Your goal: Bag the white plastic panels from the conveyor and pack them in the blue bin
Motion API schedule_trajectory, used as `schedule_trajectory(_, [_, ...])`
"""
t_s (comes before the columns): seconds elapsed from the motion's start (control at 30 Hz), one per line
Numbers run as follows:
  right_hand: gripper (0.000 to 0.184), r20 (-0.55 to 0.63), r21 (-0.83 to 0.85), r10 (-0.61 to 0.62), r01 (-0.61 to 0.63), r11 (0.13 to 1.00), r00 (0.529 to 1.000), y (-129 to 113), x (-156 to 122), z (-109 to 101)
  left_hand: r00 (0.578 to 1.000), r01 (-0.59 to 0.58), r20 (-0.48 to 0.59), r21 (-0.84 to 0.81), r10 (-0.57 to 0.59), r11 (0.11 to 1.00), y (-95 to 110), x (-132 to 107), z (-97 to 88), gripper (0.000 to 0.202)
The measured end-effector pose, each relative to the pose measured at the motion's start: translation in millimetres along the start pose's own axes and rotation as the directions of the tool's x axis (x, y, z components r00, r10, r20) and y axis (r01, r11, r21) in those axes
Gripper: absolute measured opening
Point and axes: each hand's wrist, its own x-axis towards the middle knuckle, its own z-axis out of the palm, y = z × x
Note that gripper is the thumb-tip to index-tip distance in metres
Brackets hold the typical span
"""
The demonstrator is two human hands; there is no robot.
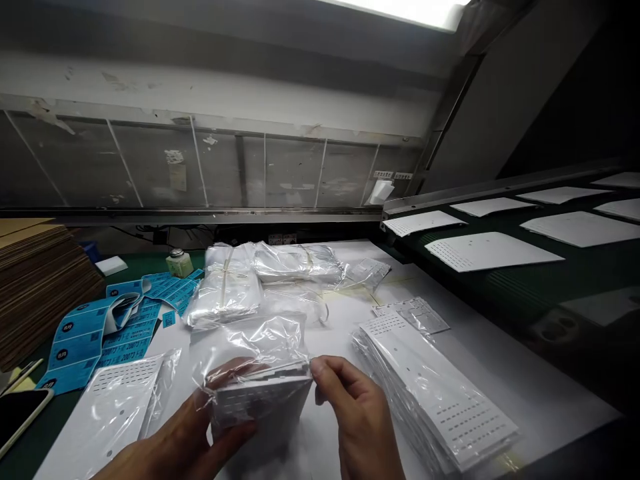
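Left hand grips, fingers wrapped round its near side, a clear-plastic-wrapped stack of white perforated sheets, held above the white table near its front edge; right hand pinches the packet's right corner between thumb and fingers.

A scuffed grey panelled wall runs behind a metal rail, under a bright overhead light.

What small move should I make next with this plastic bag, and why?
Probably draw the loose bag down snug over the stack with your right hand, while your left hand steadies it. The film stands slack above the stack, and your right fingertips are already at its top edge.
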Motion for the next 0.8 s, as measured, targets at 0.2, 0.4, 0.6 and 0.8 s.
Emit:
schedule_trajectory(0.2, [0.031, -0.015, 0.022, -0.016, 0.016, 1.0, 1.0, 12, -5, -5, 0.995, -0.022, 0.094, -0.063, 0.028, 0.998, 4, 6, -0.5, 0.066])
schedule_trajectory(0.4, [0.028, 0.003, 0.092, 0.027, -0.027, 0.995, 1.0, 42, -9, -12, 0.988, 0.067, 0.155, -0.279, -0.024, 0.958, 22, 15, -6.1, 0.066])
schedule_trajectory(0.6, [0.028, 0.073, -0.005, -0.092, 0.092, 0.996, 0.993, 49, -12, -13, 0.996, -0.085, -0.045, -0.178, 0.078, 0.98, 18, 17, 7.9, 0.035])
schedule_trajectory(0.8, [0.064, 0.199, -0.245, -0.162, 0.209, 0.947, 0.967, 45, -5, -4, 0.991, -0.064, 0.107, -0.095, 0.074, 0.993, -17, 7, 18.8, 0.029])
